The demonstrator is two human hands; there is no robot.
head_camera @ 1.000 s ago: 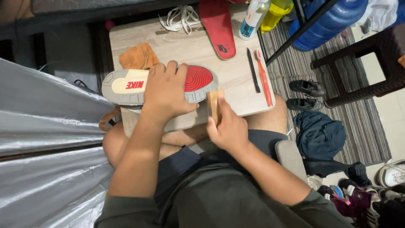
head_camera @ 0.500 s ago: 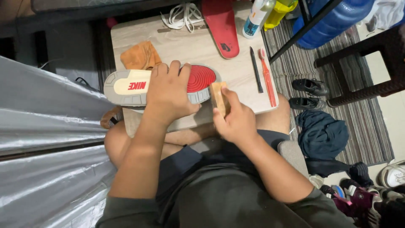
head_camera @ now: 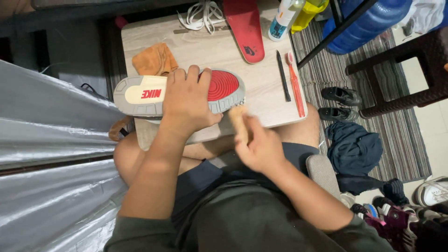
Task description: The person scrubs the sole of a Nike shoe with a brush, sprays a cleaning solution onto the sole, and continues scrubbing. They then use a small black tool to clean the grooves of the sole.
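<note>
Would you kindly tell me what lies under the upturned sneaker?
The pale wooden board lies under the grey-and-red-soled sneaker. The left hand covers its middle; its upper is hidden.

Right hand (head_camera: 261,149) slid brush (head_camera: 239,122) down sole edge (blurred mid-stroke).
</note>
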